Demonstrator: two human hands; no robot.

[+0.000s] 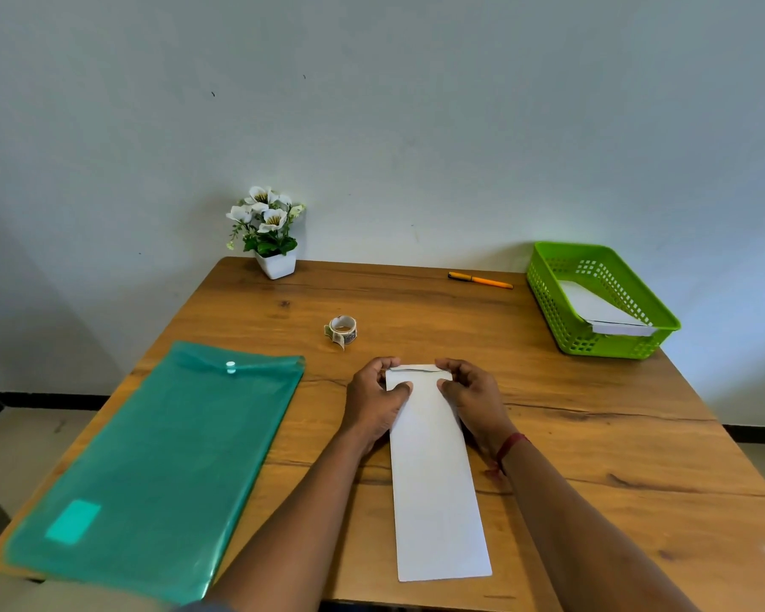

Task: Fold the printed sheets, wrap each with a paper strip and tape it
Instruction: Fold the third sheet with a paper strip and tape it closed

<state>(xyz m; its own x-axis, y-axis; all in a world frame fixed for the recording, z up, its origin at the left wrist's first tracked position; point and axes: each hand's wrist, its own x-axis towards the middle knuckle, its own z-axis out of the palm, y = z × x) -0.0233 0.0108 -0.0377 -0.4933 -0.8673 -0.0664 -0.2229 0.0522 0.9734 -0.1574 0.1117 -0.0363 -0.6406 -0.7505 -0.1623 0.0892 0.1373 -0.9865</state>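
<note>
The folded sheet [433,479] is lying lengthwise on the bench [592,457]. Its far end is just on the near side of the tape roll [342,329] and a little to that roll's right, and its other end is reaching toward the bench's front edge. The far end is being pinched by both hands. The left hand [372,404] is clamped on the left corner and the right hand [471,399] on the right corner. Each thumb is lying on top and the fingers are curling round the far edge, where a thin gap between layers is showing. Whether the layers are being squared up or a new crease is being started cannot be told.

The sheet is being judged light, thin and limp. It is likely to sag if lifted by one end and to slide easily on the smooth wood. It is best taken at both corners of one short edge, or pressed flat while a crease is being run. The layers may shift apart, and hard pinching may leave unwanted dents.

A teal folder [160,457] is lying to the near left of the tape roll. A green basket [561,320] holding white paper [601,311] is standing well to the roll's right.
</note>
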